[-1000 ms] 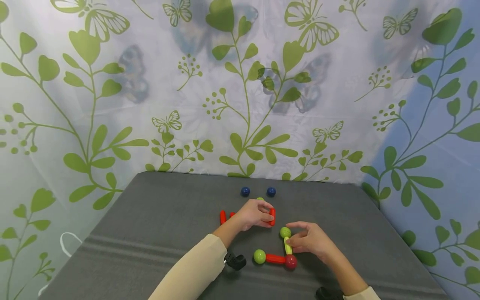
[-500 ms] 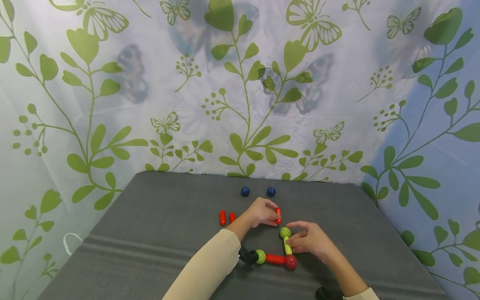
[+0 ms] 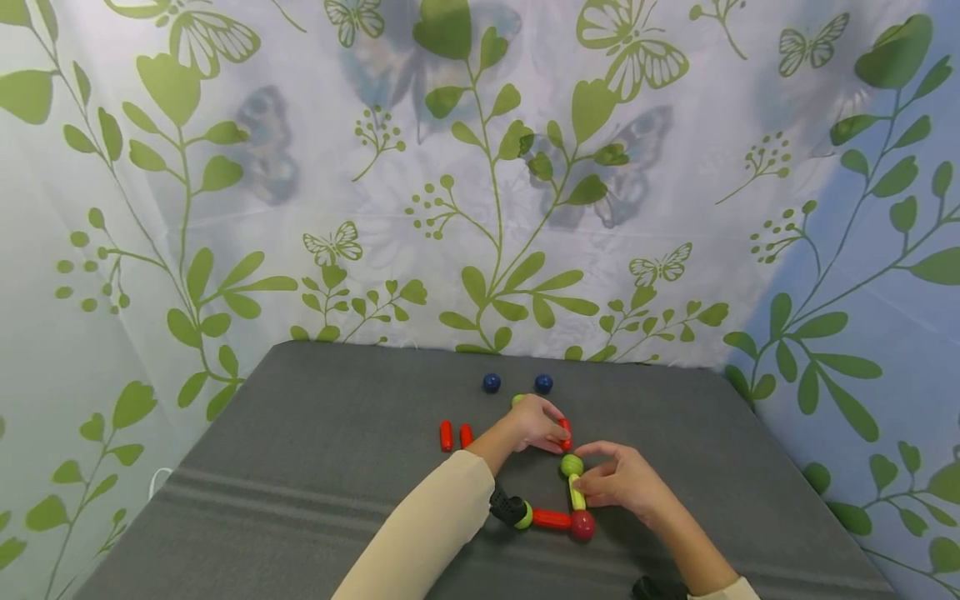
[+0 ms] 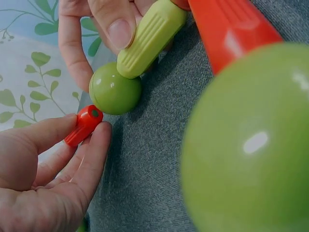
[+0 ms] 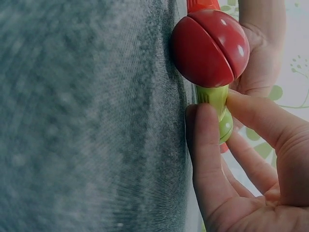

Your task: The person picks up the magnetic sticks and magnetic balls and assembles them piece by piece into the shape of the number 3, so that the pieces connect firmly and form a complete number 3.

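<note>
My left hand (image 3: 534,423) pinches a short red stick (image 3: 566,435) between thumb and fingers. In the left wrist view its end, with a green spot, is right by a green ball (image 4: 116,89); I cannot tell whether they touch. That ball caps a yellow-green stick (image 3: 577,493), which my right hand (image 3: 621,482) pinches. The stick's other end meets a dark red ball (image 5: 210,48). From there a second red stick (image 3: 551,519) runs left to another green ball (image 4: 251,140), partly hidden behind the left wrist's black strap in the head view.
Two blue balls (image 3: 491,383) lie at the back of the grey table (image 3: 337,450). One more green ball (image 3: 517,401) shows partly behind my left hand. Two loose red sticks (image 3: 446,436) lie left of that hand. A leaf-patterned curtain (image 3: 420,250) hangs behind the table.
My left hand has moved right with the red stick, up to the green ball near my right hand. Its wrist strap now covers part of the other green ball. The right hand has stayed put.
</note>
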A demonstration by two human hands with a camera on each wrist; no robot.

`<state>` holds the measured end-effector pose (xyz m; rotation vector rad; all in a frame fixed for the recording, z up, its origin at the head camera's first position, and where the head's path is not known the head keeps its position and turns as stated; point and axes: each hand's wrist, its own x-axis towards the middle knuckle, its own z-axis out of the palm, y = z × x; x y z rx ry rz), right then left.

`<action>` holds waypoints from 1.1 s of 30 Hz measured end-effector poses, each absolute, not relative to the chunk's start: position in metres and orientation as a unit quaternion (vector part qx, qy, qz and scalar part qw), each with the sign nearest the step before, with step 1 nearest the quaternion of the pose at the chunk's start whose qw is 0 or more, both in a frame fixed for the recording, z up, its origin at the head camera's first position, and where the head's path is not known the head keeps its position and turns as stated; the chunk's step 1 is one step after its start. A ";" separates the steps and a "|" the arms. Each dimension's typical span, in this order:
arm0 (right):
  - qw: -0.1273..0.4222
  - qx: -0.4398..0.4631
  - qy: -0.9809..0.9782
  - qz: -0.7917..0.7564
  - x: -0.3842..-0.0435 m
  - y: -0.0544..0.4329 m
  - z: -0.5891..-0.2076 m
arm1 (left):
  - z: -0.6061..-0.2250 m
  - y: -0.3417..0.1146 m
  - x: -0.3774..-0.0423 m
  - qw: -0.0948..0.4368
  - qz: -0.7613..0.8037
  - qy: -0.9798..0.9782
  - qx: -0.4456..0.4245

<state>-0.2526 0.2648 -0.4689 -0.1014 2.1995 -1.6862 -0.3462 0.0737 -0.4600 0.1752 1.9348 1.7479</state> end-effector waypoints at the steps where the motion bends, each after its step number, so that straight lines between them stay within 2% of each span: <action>1: 0.184 -0.037 0.779 -0.598 -0.252 0.265 -0.469 | -0.459 0.074 -0.345 0.264 0.642 0.717 0.065; 7: 0.184 -0.038 0.779 -0.598 -0.251 0.265 -0.469 | -0.457 0.076 -0.342 0.276 0.622 0.730 0.060; 25: 0.181 -0.034 0.780 -0.598 -0.251 0.264 -0.471 | -0.462 0.076 -0.337 0.269 0.626 0.731 0.043; 33: 0.165 -0.044 0.785 -0.596 -0.254 0.263 -0.470 | -0.463 0.077 -0.336 0.271 0.628 0.728 0.048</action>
